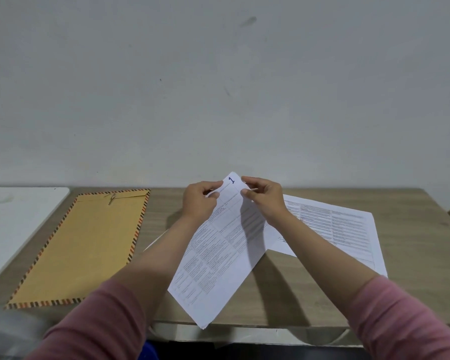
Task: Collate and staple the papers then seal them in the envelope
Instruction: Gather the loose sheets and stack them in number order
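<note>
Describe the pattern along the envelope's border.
The tan envelope has a border of slanted orange and dark stripes, shown in the head view.

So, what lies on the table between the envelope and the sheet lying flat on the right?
In the head view, the sheets marked 1, held by the left hand and right hand.

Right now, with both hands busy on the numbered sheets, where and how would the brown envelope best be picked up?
The envelope lies flat on the table, left of the left hand, string clasp at its far end. Probably best: the left hand pinches the near right corner by the table's front edge, coming from the right, since that edge lies nearest and flat paper lifts easiest from a corner.
</note>
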`<state>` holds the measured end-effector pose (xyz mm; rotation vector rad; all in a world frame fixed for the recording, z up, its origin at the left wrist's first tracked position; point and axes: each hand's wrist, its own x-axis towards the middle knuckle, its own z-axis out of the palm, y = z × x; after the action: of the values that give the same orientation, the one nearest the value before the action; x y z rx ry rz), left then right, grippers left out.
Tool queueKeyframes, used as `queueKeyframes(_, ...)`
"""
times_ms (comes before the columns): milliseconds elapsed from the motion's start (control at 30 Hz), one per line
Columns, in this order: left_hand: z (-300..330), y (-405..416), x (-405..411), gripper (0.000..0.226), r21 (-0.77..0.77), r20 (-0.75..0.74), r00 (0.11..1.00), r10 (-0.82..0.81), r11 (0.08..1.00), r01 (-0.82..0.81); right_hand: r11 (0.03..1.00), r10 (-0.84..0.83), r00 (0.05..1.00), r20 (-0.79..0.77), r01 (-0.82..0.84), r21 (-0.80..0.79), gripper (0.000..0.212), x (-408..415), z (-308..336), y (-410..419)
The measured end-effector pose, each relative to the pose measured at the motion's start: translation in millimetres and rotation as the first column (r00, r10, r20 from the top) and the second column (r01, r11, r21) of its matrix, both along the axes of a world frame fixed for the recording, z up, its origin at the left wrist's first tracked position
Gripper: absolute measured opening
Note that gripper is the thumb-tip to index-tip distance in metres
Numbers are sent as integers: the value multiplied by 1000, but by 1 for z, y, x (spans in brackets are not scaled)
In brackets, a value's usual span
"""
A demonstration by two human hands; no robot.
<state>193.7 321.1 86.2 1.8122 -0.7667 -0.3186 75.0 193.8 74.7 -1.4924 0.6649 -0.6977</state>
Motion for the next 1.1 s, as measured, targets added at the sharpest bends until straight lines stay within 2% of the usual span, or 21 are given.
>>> queueKeyframes(200,-6,2,3,31,58,65,998,-23,998,19,1000,-9,1000,-4,9,-15,33,0,-4,7)
queueKeyframes(367,-11,0,-4,33,77,4,999,-53,996,53,1000,-15,1000,-27,15,14,33,-6,-8,5)
queueKeyframes(467,-16,-3,-9,32,100,-15,999,-52,994,53,998,55,997,-48,-54,7,33,-12,-13,-2)
queueKeyframes(533,-18,-2,-12,31,147,-21,1000,-21,989,24,989,143,985,-95,-145,-12,28,-17,-19,-14)
queueKeyframes(633,-21,2,-17,32,243,-19,999,28,970,-22,959,193,933,-304,-245,-145,25,-27,-31,-45)
queueKeyframes(667,-22,5,-18,33,279,-19,999,46,960,-39,921,209,897,-389,-315,-231,26,-30,-35,-55)
queueKeyframes(733,-26,10,-22,36,348,-28,996,79,935,-65,756,255,774,-580,-533,-379,31,-34,-43,-73)
queueKeyframes(800,-32,15,-27,39,409,-38,994,99,910,-75,565,299,595,-746,-740,-364,44,-37,-48,-79)
queueKeyframes(867,-37,19,-33,41,456,-51,991,122,886,-86,448,305,476,-825,-836,-317,53,-37,-55,-81)
queueKeyframes(1000,-46,24,-41,40,482,-55,981,188,865,-139,383,327,451,-831,-867,-320,47,-32,-62,-85)
queueKeyframes(1100,-48,24,-47,41,473,-78,971,226,866,-163,300,313,431,-846,-890,-343,42,-27,-61,-91)
